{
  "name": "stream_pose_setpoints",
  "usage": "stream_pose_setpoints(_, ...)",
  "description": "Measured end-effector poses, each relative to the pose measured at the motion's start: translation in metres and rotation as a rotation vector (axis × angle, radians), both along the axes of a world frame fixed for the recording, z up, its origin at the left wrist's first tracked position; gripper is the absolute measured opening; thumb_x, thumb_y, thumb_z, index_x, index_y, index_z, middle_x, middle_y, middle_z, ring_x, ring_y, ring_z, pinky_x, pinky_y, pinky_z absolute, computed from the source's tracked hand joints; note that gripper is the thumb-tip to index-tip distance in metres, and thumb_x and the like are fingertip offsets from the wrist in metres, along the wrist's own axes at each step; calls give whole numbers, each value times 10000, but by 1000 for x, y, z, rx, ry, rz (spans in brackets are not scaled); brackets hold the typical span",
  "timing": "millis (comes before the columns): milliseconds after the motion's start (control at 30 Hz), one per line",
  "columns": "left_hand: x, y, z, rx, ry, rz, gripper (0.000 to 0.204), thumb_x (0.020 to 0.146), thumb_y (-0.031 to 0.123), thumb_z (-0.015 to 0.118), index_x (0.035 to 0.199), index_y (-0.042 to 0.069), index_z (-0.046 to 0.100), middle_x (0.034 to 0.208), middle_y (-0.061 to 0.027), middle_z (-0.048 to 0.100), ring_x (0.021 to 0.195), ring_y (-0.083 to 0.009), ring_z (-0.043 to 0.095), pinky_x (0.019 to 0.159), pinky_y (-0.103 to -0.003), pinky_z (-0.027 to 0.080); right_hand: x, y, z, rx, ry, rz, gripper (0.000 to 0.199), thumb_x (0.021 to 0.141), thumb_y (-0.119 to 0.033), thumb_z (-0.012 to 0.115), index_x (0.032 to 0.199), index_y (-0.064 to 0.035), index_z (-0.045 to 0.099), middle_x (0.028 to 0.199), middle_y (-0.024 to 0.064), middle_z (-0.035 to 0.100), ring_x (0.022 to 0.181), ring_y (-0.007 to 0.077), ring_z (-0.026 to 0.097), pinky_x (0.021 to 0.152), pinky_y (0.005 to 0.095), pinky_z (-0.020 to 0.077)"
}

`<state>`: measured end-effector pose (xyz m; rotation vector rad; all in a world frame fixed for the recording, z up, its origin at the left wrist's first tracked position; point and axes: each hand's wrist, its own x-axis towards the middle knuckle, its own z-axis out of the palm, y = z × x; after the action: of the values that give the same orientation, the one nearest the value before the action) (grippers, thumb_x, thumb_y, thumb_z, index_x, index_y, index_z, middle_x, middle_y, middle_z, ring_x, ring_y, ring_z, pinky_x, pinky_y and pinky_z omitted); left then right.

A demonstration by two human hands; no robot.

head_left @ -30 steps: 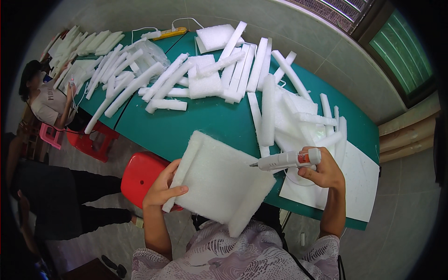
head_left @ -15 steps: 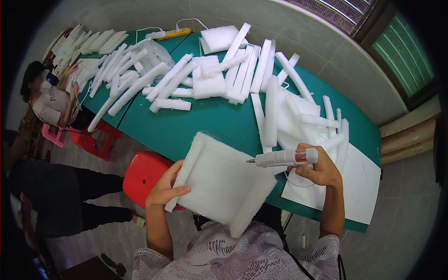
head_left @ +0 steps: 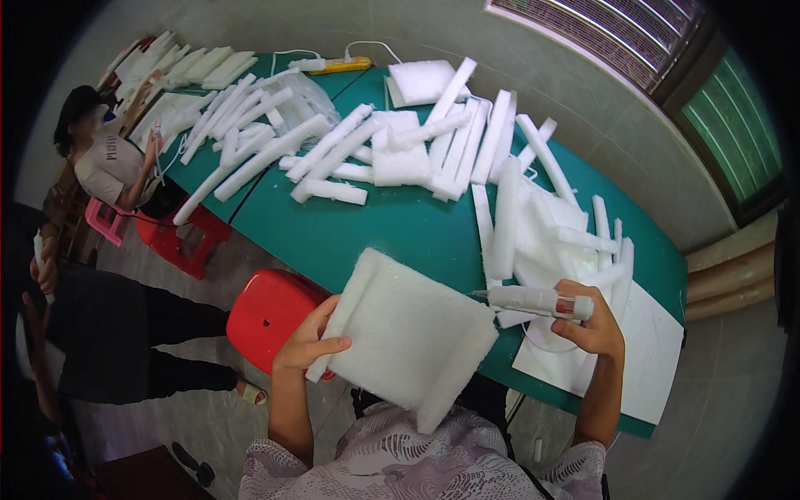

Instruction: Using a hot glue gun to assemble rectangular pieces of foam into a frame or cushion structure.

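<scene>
I see my left hand [head_left: 310, 342] curled round the left edge of a white foam panel [head_left: 408, 337], thumb on top and fingers tucked underneath, so it grips the piece firmly. The panel is a thick, roughly square slab with a fuzzy, fibrous surface and raised strips along two sides; it hangs tilted over the near edge of the green table [head_left: 392, 233], above my lap. My right hand [head_left: 593, 325] is closed round a white pen-shaped glue tool [head_left: 533, 301], held almost level with its thin tip pointing left, just at the panel's upper right corner; whether the tip touches the foam I cannot tell. My forearm rises steeply from the lower edge. Across the table lie many long white foam strips [head_left: 333, 150] in loose heaps, with flat foam sheets [head_left: 633, 333] at the right end. A yellow power strip [head_left: 350, 64] sits at the far edge. A red plastic stool [head_left: 271, 312] stands under the near edge.
</scene>
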<state>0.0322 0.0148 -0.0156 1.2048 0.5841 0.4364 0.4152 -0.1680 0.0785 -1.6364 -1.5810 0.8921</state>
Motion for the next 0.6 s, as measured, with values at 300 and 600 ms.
stream_pose_setpoints(300, -120, 24, -58, -148, -346, 1019, 531, 906, 287, 570, 1299, -39, 425, 1235, -153, 541, 1124, -282, 542, 987, -401, 412, -31, 31, -1, 168, -600, -148, 310, 663, -43, 681, 960, -41, 593, 963, 132, 588, 859, 332, 598, 743, 376, 482)
stream_pose_setpoints(600, -129, 17, -49, -37, -191, 1066, 557, 871, 211, 625, 1334, 3, 395, 1234, -125, 521, 1119, -248, 518, 969, -359, 392, -23, 12, -39, 30, -874, -200, 491, 598, -49, 747, 1038, -43, 529, 1137, 135, 461, 978, 339, 535, 811, 399, 463)
